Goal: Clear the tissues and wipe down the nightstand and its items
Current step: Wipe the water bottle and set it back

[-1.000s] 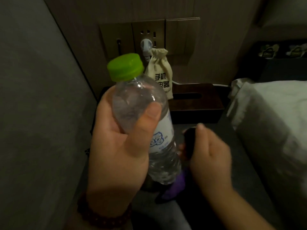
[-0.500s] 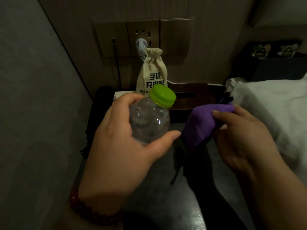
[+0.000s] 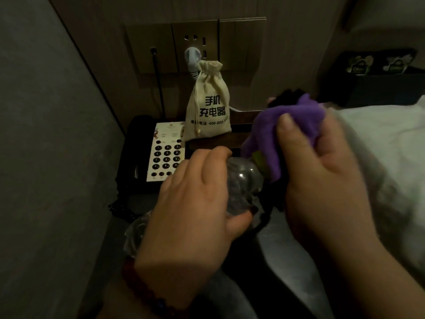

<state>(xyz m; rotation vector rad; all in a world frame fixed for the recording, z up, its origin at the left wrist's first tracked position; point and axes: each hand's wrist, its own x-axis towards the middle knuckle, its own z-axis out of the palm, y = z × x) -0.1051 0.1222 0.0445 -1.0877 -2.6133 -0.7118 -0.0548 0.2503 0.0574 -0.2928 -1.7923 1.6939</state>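
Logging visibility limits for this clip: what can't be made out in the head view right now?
- Bottle: cap nearly all covered by the purple cloth; label hidden under the left hand.
- Right hand: motion-blurred.
- Nightstand top: largely hidden by both hands, dim.
- Phone: right keypad edge behind left hand.
- Pouch: small print too small.

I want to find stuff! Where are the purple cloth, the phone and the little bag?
purple cloth (image 3: 296, 122): head view, on its bunched top.
phone (image 3: 166, 155): head view, on its keypad.
little bag (image 3: 208, 107): head view, on its printed front.
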